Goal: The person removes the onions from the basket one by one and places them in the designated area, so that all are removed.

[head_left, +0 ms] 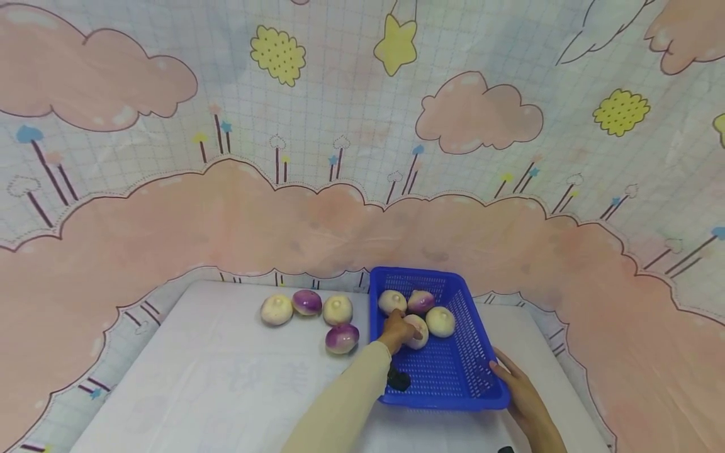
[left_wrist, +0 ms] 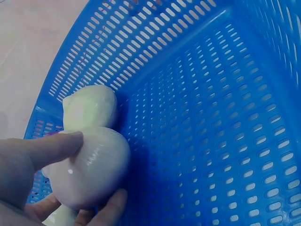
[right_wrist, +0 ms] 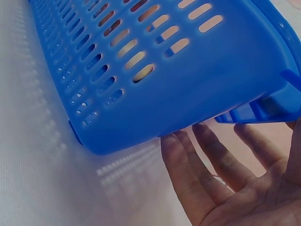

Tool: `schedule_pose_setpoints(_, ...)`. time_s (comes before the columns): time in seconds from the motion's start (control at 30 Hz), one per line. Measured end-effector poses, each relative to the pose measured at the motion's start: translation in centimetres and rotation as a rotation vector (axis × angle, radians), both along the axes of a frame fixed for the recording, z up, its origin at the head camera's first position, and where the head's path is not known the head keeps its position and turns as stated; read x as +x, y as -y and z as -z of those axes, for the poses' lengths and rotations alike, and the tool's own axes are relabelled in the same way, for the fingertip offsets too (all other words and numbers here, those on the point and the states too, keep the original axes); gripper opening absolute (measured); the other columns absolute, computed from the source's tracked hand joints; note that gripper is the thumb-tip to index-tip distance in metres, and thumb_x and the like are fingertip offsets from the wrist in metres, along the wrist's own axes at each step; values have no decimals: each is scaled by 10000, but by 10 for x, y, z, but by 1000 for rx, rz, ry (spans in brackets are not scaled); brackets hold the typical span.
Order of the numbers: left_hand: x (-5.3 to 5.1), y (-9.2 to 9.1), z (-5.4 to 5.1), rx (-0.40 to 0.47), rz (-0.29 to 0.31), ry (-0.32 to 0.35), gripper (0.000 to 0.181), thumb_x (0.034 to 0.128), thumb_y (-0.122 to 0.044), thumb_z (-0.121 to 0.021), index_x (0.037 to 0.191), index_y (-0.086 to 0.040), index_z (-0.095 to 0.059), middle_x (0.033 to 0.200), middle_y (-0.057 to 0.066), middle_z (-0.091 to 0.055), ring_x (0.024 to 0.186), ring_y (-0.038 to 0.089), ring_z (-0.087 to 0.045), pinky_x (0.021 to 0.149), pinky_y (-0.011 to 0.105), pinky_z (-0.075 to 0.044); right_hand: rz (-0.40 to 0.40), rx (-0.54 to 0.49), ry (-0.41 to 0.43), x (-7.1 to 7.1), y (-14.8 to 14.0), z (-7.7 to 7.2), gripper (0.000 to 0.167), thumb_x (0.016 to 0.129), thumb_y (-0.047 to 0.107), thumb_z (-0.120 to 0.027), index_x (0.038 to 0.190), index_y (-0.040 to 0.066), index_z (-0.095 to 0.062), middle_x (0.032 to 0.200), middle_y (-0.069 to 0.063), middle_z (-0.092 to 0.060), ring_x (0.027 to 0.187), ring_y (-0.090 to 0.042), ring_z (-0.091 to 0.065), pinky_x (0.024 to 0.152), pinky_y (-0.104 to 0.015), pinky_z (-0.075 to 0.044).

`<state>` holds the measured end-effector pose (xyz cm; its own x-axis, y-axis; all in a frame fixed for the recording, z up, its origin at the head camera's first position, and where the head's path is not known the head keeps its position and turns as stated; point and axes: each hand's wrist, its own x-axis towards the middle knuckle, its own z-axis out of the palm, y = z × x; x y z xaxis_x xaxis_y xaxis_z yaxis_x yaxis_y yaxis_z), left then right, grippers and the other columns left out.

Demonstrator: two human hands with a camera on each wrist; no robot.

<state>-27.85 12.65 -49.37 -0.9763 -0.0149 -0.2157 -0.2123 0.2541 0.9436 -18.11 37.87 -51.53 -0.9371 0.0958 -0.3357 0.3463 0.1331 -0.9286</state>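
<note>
Inside the blue basket [head_left: 436,401], my left hand [head_left: 398,331] curls its fingers and thumb round a whitish turnip [head_left: 418,332]. The left wrist view shows that hand [left_wrist: 28,165] with its thumb on top of the turnip [left_wrist: 94,165] and fingertips beneath, another pale turnip [left_wrist: 90,107] touching it. Several turnips lie around it in the basket, one of them purple and white [head_left: 421,302]. My right hand [head_left: 523,399] touches the basket's right side near the front corner; in the right wrist view its extended fingertips [right_wrist: 199,129] touch the outside edge of the basket [right_wrist: 188,89].
Left of the basket, on the white table [head_left: 215,365], lie two pale turnips [head_left: 277,309] and two purple ones [head_left: 342,338]. A patterned cloth [head_left: 317,233] hangs behind the table. A small black object [head_left: 506,449] shows at the bottom edge.
</note>
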Motion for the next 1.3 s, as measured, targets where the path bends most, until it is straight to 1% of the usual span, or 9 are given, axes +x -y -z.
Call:
schedule_pose_setpoints(0.13,3,-2,1,54,27,22,630,687,16,-792,1253,35,-517,1183,230,-563,1024,312,-577,758,383,-581,-12,2,1,2,-3,2,795,960,506,-545,1585,194,-166,1593,-238,-259,1414,-419,-387,1080,-492,-453)
schedule_pose_setpoints(0.23,6,-3,-1,71,36,14,620,692,8,-793,1249,14,-521,1158,205,-586,975,280,-596,726,351,-572,-21,-1,-2,5,-5,2,782,965,503,-537,1585,203,-166,1605,-221,-241,1432,-427,-350,1107,-508,-420)
schedule_pose_setpoints(0.4,10,-3,-5,84,35,-20,625,680,14,-791,1248,13,-531,1166,209,-588,998,283,-597,767,354,-575,-35,-13,-13,6,-5,2,760,975,486,-530,1583,199,-175,1611,-211,-236,1436,-430,-341,1118,-513,-407)
schedule_pose_setpoints(0.63,12,-2,-23,72,90,-109,663,719,-67,-806,1307,7,-509,1380,219,-530,1208,346,-563,966,398,-532,-25,1,-10,7,-6,2,742,977,485,-527,1580,213,-191,1596,-212,-274,1392,-377,-431,1083,-478,-454)
schedule_pose_setpoints(0.8,17,3,-39,65,121,-157,608,737,-92,-805,1277,-34,-530,1316,183,-565,1142,308,-591,904,347,-552,-34,1,-11,6,-6,1,756,975,496,-526,1582,206,-183,1602,-208,-261,1419,-405,-385,1093,-488,-443)
schedule_pose_setpoints(0.93,22,8,-49,57,132,-159,628,741,-123,-807,1301,-69,-529,1314,188,-571,1143,307,-601,910,354,-554,-50,5,-22,6,-7,-2,736,988,485,-509,1582,199,-183,1603,-220,-249,1428,-426,-359,1103,-507,-427)
schedule_pose_setpoints(1.1,23,15,-56,87,137,-179,661,731,-130,-817,1319,-78,-520,1280,203,-582,1125,303,-610,920,373,-555,-61,2,-36,4,-6,-4,726,992,491,-498,1582,210,-182,1606,-217,-245,1429,-422,-358,1095,-486,-442)
schedule_pose_setpoints(1.23,33,21,-58,86,168,-187,663,739,-157,-822,1325,-96,-517,1232,170,-596,1088,260,-600,879,344,-551,-49,-3,-10,8,-6,-2,732,988,479,-511,1582,208,-180,1608,-212,-240,1425,-410,-372,1074,-458,-468)
schedule_pose_setpoints(1.3,35,26,-61,91,185,-206,663,744,-168,-821,1329,-108,-515,1215,153,-593,1074,250,-592,839,336,-548,-44,0,-5,5,-6,-3,745,982,479,-524,1582,202,-179,1607,-220,-235,1421,-413,-376,1073,-466,-467)
